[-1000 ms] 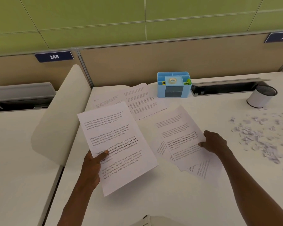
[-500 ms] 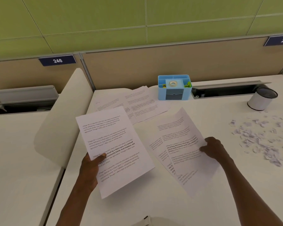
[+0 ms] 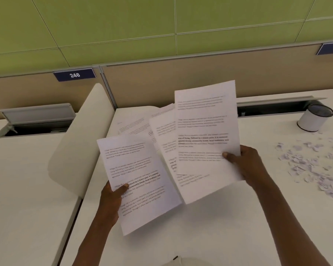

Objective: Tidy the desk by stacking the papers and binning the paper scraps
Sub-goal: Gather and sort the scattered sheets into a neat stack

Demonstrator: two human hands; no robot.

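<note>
wall [image 3: 123,22]: green panels | partition [image 3: 200,73]: beige, w/ plate "246" [image 3: 74,75] | desk [image 3: 219,237]: white | divider [image 3: 81,139]: cream, curved

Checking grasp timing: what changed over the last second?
The right hand lifted its sheets off the desk and raised them upright; they now hide the blue organizer. The left hand keeps holding its sheet. Paper scraps, white bin and far papers unchanged.
</note>
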